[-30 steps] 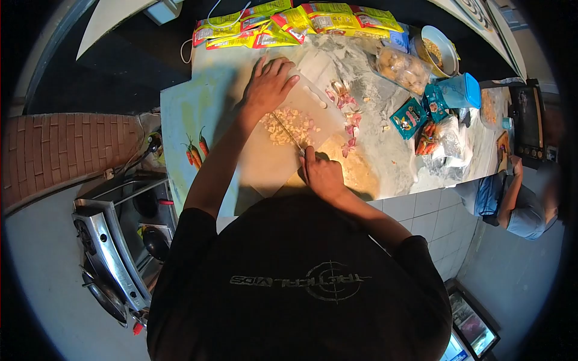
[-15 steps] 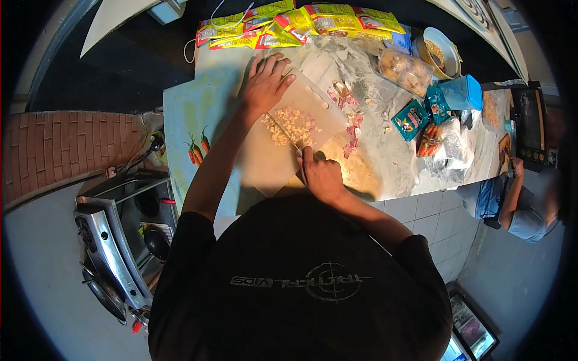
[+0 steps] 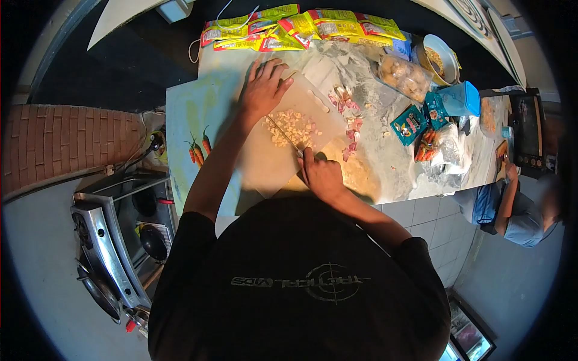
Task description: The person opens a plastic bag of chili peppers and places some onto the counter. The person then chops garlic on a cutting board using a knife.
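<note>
Yellow pkts (image 3: 330, 27), teal sachets (image 3: 409, 125) nr blue-lidded tub (image 3: 457, 100), bowl (image 3: 448, 56) w/ yellowish bits (image 3: 433, 58), metal stove (image 3: 113, 259), person (image 3: 522, 218) in bkgd

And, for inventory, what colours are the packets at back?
Packets: mostly yellow and red, head view.

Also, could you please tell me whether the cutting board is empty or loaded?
Loaded: chopped pieces lie scattered on the cutting board around the knife held by the right hand.

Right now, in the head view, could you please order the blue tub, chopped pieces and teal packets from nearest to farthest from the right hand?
1. Chopped pieces, ahead and left.
2. Teal packets, ahead and right.
3. Blue tub, farther right, past the packets.
</note>
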Demonstrator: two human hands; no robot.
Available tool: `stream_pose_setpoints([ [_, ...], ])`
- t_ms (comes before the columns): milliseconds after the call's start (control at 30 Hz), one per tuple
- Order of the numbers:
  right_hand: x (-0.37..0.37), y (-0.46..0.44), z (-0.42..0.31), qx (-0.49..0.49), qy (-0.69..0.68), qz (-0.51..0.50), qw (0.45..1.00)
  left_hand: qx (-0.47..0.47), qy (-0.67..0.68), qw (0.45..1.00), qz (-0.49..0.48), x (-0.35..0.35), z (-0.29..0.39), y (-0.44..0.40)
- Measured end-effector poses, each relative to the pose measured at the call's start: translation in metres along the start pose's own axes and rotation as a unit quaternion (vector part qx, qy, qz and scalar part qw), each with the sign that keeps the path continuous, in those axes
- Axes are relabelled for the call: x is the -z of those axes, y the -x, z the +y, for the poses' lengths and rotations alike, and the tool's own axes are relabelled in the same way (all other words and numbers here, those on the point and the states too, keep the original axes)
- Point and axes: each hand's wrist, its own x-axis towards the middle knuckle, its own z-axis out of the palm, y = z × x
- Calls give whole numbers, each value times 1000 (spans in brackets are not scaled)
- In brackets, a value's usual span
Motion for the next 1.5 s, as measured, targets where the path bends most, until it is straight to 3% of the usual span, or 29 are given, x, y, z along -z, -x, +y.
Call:
stream_pose_setpoints([
  [333, -9, 0, 5, 21, -6, -12, 1000, 19, 9, 1000, 0, 4, -2, 12],
  [533, -20, 0, 10, 47, 0, 49, 998, 39, 6, 999, -10, 4, -3, 14],
  [700, -3, -3, 16, 48, -7, -27, 998, 37, 20, 999, 25, 9, -2, 18],
  [900, 10, -8, 25, 98, 6, 1, 995, 63, 7, 996, 70, 21, 2, 32],
  [1000, 2, -10, 33, 131, 21, 5, 991, 92, 12, 994, 50, 11, 0, 45],
  [1100, 2, -12, 36, 122, 40, -47, 991, 102, 15, 993, 50, 10, -1, 45],
  [1233, 0, -13, 38, 131, 27, 2, 991, 104, 3, 993, 54, 9, -2, 43],
  [1433, 10, -12, 46, 121, 49, -43, 990, 89, 11, 993, 79, 11, 6, 41],
  [1500, 1, -12, 53, 156, 45, 27, 986, 87, 1, 995, 54, 8, 8, 40],
])
